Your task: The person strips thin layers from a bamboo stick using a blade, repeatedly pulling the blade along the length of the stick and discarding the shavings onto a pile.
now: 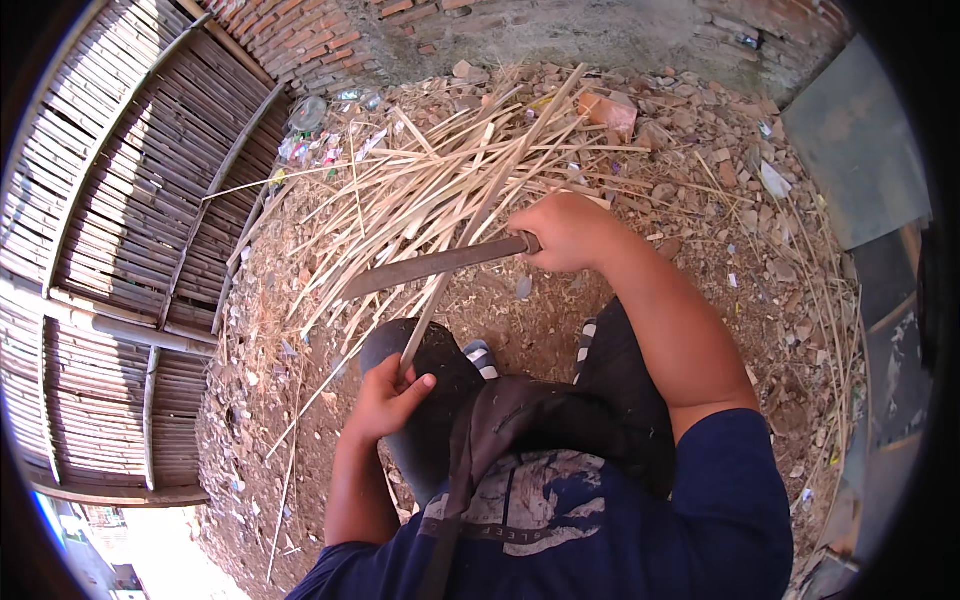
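My right hand [567, 233] is wrapped round the handle of a machete [435, 265], whose long dark blade points left in front of my knees. Near my left knee, my left hand [390, 398] grips the near end of a long bamboo strip [428, 318]. The strip slants up and away, and the blade crosses it; I cannot tell whether the two touch. Past the blade lies a loose pile of pale bamboo strips [400, 205], spread over the ground in many directions.
A bamboo slat wall [130, 190] stands on the left and a brick wall [480, 40] at the back. Rubble and a large brick chunk [608, 113] lie beyond the pile. Grey panels [855, 150] lean at the right. Plastic litter [320, 150] lies at the far left.
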Action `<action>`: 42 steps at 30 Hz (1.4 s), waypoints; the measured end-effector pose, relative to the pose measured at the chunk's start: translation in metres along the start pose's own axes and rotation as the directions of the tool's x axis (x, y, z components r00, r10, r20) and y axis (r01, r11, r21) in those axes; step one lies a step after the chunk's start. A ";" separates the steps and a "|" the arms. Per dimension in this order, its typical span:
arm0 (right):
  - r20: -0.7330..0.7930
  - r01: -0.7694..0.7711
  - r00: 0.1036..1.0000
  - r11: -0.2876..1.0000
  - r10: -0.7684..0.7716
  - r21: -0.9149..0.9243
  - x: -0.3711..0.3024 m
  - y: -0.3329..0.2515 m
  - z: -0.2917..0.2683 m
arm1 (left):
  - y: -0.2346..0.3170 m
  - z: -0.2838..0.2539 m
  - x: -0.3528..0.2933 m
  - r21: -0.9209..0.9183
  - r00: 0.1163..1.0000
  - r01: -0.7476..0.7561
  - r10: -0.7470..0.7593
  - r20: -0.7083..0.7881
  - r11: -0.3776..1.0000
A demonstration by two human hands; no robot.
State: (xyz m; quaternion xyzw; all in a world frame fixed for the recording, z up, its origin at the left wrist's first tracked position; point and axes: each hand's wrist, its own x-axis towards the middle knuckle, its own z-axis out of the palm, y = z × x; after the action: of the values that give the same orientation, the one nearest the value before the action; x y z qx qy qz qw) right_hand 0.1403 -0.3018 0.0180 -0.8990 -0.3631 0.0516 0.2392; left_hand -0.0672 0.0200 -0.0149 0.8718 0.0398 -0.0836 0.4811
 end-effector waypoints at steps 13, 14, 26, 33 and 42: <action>-0.034 -0.163 0.986 0.984 0.166 0.070 0.003 0.012 0.000 | -0.001 -0.015 0.013 -0.062 0.976 0.110 -0.096 0.194 0.992; 0.012 -0.093 0.996 0.996 0.093 0.000 0.003 0.004 0.002 | 0.001 -0.017 0.012 -0.049 0.972 0.109 -0.096 0.214 0.993; -0.136 -0.204 0.963 0.961 0.231 0.184 0.000 0.032 -0.002 | -0.003 -0.019 0.014 -0.083 0.978 0.104 -0.087 0.187 0.991; 0.031 -0.030 0.999 0.999 0.029 0.023 0.009 0.003 0.006 | -0.003 -0.025 0.010 -0.075 0.968 0.120 -0.099 0.232 0.990; -0.078 -0.257 0.959 0.952 0.272 0.164 0.001 0.029 -0.003 | -0.002 -0.016 0.012 -0.033 0.977 0.150 -0.143 0.161 0.988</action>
State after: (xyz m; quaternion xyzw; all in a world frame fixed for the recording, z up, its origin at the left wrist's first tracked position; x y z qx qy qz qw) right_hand 0.1601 -0.3198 0.0073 -0.9201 -0.2221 0.0657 0.3159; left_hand -0.0535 0.0343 -0.0101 0.8461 0.0676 -0.1867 0.4947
